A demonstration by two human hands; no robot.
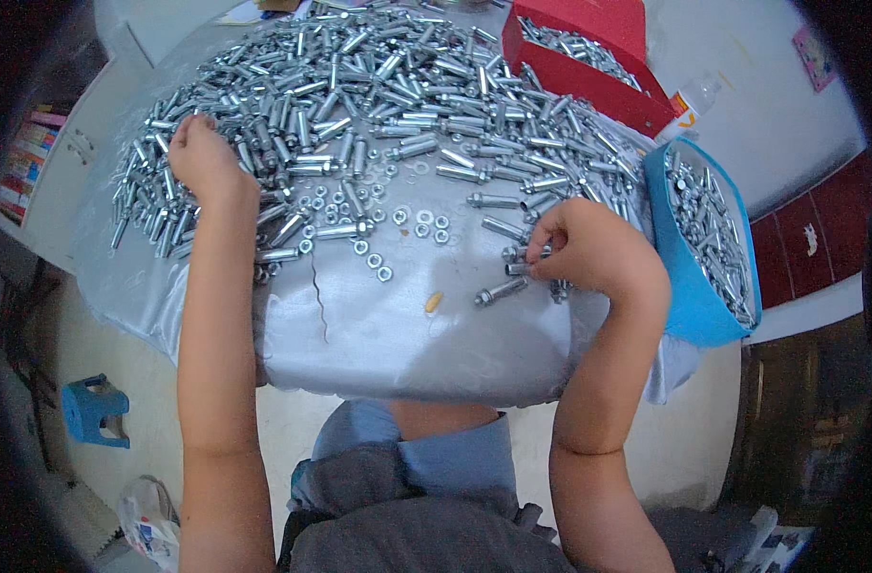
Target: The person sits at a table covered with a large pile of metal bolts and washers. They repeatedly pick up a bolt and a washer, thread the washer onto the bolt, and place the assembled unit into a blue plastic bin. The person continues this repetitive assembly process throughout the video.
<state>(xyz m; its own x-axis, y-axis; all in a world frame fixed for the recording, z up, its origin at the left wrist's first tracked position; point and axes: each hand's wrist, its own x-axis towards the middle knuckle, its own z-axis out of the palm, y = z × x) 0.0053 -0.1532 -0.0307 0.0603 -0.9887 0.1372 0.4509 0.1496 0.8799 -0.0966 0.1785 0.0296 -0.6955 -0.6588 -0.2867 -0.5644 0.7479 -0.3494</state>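
Note:
A big heap of silver expansion bolts (359, 76) covers the far half of a table with a shiny grey cloth (388, 353). My left hand (207, 160) is at the left side of this heap, fingers curled down among the bolts; what they hold, if anything, is hidden. On the right, my right hand (593, 250) pinches the end of an expansion bolt (518, 270) between thumb and fingers, just above the cloth. Another loose bolt (502, 291) lies right below it. Several hex nuts (424, 225) and flat washers (417, 168) are scattered between my hands.
At the far right stands a red box (588, 81) of bolts, with a blue container (679, 258) full of bolts nearer me. A plastic bottle (693, 100) is behind them. A small yellow piece (433, 302) lies on the cloth. A blue stool (96, 411) stands on the floor at left.

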